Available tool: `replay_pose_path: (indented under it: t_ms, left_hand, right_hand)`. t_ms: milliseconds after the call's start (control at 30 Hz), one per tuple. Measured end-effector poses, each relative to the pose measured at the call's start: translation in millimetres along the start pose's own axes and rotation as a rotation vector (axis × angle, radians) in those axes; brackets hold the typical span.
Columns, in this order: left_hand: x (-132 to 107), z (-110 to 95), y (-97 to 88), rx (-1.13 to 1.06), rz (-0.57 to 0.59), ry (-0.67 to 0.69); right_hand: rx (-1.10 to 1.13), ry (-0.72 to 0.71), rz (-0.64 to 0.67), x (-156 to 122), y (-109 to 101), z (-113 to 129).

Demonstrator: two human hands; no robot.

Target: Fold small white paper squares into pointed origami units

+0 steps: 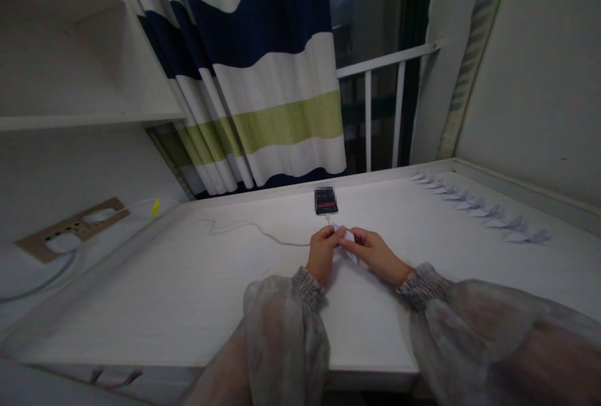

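Between my two hands is a small folded piece of white paper [350,249], held just above the white desk. My left hand [322,252], with a ring on one finger, pinches the paper's left side. From the right, my right hand [375,254] grips it with thumb and fingers, the two hands nearly touching. Part of the paper is hidden behind the fingers. Just beyond the hands, a phone [325,201] with a lit, partly blurred screen sits on the desk, a white cable [277,237] running from it to the left.
Along the right side of the desk [141,306] stands a row of several folded paper figures [483,210]. Power sockets with plugs [70,230] are on the left wall below a shelf [89,123]. A striped curtain [282,93] and a white railing [389,61] stand behind.
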State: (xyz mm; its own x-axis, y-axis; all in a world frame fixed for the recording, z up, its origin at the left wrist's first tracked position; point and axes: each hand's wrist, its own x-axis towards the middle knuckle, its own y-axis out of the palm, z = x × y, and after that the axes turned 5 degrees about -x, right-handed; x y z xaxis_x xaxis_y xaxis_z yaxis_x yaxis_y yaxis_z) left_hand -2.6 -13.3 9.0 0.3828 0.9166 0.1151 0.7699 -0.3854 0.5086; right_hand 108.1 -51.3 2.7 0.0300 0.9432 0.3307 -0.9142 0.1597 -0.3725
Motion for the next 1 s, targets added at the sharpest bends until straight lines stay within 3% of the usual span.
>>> replay_pose_path:
  t_ms: [200,333,633,900,1000]
  left_hand:
    - [2.4,-0.4,-0.3,-0.028,-0.027,-0.024]
    - [4.7,1.0,-1.4,-0.007,-0.057,-0.008]
    - [4.4,0.8,-0.4,-0.084,-0.116,-0.038]
    - [16.5,-9.1,-20.9,-0.158,-0.294,0.0]
    - [12.4,-11.0,-18.5,-0.123,-0.246,-0.042]
  right_hand:
    - [-0.233,0.006,-0.098,1.1,-1.4,1.3]
    - [-0.266,0.022,-0.102,1.3,-1.2,2.5]
    - [-0.166,0.06,-0.056,-0.3,0.5,-1.5]
    - [0.034,0.228,0.02,-5.4,0.7,-2.6]
    - [0.041,0.232,0.014,-4.4,-1.1,-0.4]
